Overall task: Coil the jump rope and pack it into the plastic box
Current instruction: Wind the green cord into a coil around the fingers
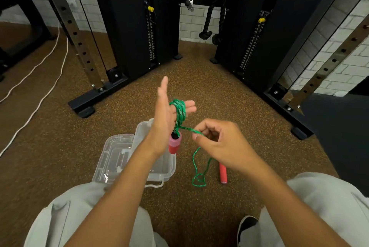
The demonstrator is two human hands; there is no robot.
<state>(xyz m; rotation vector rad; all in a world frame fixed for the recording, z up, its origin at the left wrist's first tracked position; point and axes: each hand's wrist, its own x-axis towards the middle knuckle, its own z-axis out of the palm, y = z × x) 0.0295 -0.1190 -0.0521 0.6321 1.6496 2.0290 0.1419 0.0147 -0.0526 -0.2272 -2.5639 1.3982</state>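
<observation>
Jump rope (180, 113) loops the flat, open left hand (165, 118) at frame centre; right hand (217, 140), just lower right, pinches the strand.

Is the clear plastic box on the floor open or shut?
Open: the clear plastic box has its lid swung out flat beside it.

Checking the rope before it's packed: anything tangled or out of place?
Yes: the loose rope bunches into a small knot-like loop on the floor beside the second handle. The coil on the left hand looks tidy.
</observation>
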